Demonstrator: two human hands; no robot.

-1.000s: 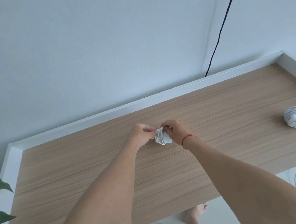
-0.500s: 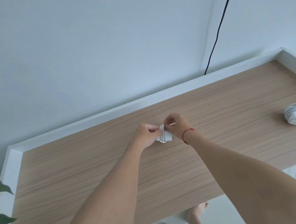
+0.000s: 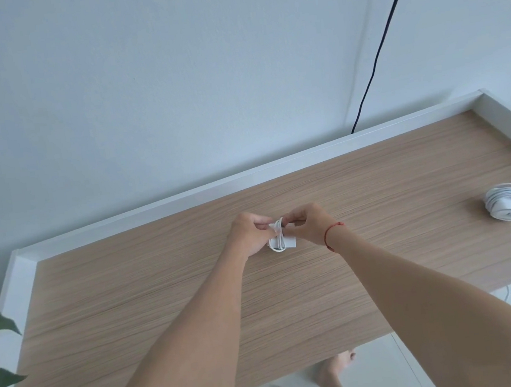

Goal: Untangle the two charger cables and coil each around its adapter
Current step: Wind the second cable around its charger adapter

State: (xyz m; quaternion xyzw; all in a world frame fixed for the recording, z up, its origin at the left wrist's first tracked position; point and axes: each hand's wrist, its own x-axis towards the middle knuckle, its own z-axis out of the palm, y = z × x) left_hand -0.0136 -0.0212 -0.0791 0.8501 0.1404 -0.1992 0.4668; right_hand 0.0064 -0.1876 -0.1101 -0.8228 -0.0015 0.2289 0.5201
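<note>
Over the last second the slack loop has been drawn into a snug band of cable across the adapter at the centre of the frame, so this second coil looks nearly finished. The left grip curls round the adapter's side; the right grip pinches the cable's top. Two chargers in all: this one, and a coiled charger lying on the desk at the right edge.

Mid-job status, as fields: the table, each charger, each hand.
table: light wood, white raised rim
held charger: white, cable looped around adapter, mid-table
second charger: white, cable coiled around it, lying apart at the right end
left hand: grips held charger from its left
right hand: pinches held charger's cable near the top
</note>
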